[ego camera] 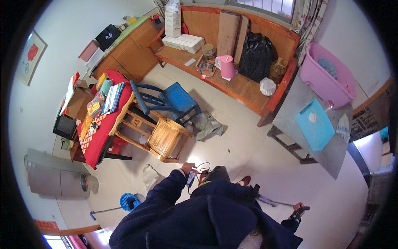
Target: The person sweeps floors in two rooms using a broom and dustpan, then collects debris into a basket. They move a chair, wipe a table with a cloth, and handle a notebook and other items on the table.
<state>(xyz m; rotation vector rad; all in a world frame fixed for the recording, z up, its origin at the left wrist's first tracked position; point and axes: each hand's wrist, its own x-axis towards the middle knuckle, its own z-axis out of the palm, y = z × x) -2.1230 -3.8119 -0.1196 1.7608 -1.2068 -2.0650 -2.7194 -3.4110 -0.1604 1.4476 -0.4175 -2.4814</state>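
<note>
My left hand (pixel 187 168), at the lower middle, is closed on a small device (pixel 192 176) with a pale, marked face and a dark cable (pixel 205 169) looping from it. Out to the right, my right hand (pixel 298 208) grips the end of a long thin handle (pixel 281 204), which runs left to a head with bristles, partly hidden behind my coat. A black strap or device sits at my right wrist. A wooden stool-like chair (pixel 164 140) lies ahead of my left hand, with a blue chair (pixel 177 98) beyond it.
A wooden bench (pixel 248 101) holds a pink kettle (pixel 228 67) and a black bag (pixel 256 57). At right, a grey table (pixel 281 124) carries a blue tray (pixel 314 124) and pink tub (pixel 329 74). A red-covered table (pixel 107 130), blue basket (pixel 128 201) and crumpled bag (pixel 206 126) are leftward.
</note>
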